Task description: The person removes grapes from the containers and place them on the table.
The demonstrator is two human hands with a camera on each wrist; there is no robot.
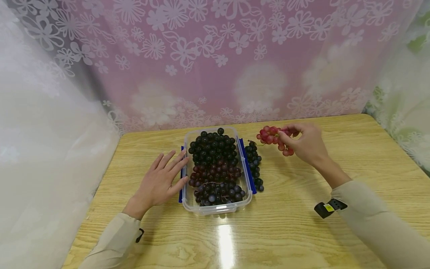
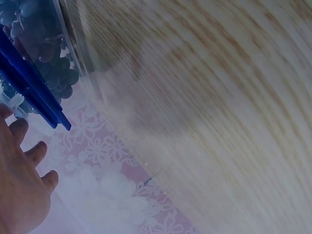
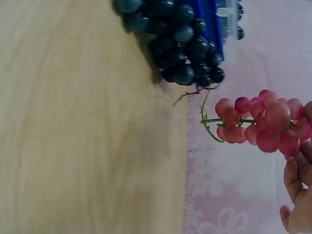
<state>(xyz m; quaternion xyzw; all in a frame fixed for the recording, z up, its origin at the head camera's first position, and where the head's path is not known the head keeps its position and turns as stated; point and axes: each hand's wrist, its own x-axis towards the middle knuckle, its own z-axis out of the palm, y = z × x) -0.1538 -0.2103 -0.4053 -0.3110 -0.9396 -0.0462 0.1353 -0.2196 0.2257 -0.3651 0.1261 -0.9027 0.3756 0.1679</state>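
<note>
My right hand (image 1: 306, 144) pinches a bunch of red grapes (image 1: 270, 135) above the table, right of the container. In the right wrist view the red grapes (image 3: 268, 119) show a green stem pointing toward the dark bunch. My left hand (image 1: 163, 180) has its fingers spread, with fingertips at the left side of a clear plastic container (image 1: 216, 211). Inside lie black grapes (image 1: 213, 147) at the back, dark red grapes (image 1: 216, 172) in the middle and dark purple grapes (image 1: 218, 194) in front. Blue side flaps (image 1: 248, 166) hang open on the container.
A bunch of dark grapes (image 1: 256, 164) lies on the wooden table (image 1: 285, 231), close along the container's right side. Behind the table hangs a pink flowered curtain (image 1: 208, 82). Pale sheets (image 1: 43, 149) hang at the left and right.
</note>
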